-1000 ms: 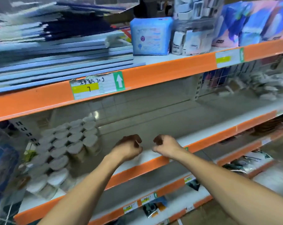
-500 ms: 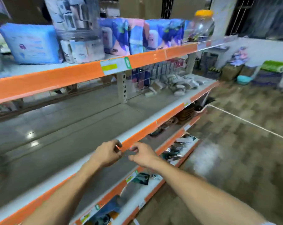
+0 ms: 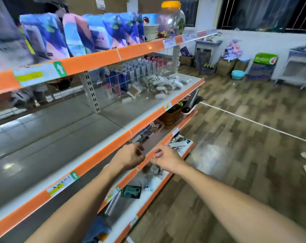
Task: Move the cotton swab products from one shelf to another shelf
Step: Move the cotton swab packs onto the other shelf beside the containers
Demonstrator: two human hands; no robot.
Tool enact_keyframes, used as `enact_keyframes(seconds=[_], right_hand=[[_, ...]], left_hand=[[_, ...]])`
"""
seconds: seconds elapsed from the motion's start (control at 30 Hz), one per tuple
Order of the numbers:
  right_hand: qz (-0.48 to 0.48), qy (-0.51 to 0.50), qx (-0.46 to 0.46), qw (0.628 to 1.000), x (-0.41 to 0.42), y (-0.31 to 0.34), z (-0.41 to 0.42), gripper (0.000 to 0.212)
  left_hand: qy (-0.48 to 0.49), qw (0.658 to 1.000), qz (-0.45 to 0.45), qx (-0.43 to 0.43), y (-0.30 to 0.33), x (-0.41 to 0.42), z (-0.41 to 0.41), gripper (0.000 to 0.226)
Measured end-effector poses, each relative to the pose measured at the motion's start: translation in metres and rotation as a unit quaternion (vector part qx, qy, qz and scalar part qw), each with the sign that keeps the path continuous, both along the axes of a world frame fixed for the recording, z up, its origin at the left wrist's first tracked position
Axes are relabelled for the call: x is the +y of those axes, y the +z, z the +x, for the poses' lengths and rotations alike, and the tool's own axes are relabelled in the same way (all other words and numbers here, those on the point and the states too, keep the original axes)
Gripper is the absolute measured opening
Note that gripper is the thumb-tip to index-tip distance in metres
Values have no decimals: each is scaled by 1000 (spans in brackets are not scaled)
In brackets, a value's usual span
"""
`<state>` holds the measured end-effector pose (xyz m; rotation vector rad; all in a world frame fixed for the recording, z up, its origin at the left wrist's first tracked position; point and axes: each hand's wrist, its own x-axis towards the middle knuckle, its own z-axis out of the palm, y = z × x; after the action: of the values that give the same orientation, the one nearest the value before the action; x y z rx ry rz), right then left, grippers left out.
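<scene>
Two hands' loosely curled, unladen fingers (image 3: 140, 151), cotton swab packs (image 3: 159, 85) well beyond.

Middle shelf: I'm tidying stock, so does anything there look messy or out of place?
Yes. The small packets at the far end lie in a loose, tumbled heap beside the wire divider, not in rows.

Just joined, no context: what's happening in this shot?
A person stands at an orange-edged white metal store shelf, both bare arms out. The left hand and right hand hover near its front edge, fingers loosely curled, holding nothing visible. A pile of small clear-wrapped packets lies farther along the same shelf.
</scene>
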<state>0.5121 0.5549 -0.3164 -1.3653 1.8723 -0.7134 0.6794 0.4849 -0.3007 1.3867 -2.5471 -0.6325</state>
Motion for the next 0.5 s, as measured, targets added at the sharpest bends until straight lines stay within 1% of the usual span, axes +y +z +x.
enact_keyframes(seconds=[0.1, 0.23, 0.33, 0.5], right_hand=[[4, -32, 0, 999, 8, -2, -36, 34], [-16, -84, -4, 996, 14, -4, -80, 25], [-17, -121, -14, 992, 13, -2, -109, 27], [-19, -133, -19, 991, -11, -1, -152, 24]], left_hand=[[-27, 1000, 3, -7, -2, -2, -38, 35], [-61, 998, 5, -1, -1, -10, -84, 36], [-80, 997, -2, 6, -1, -23, -117, 36], [-92, 995, -15, 21, -1, -51, -169, 35]])
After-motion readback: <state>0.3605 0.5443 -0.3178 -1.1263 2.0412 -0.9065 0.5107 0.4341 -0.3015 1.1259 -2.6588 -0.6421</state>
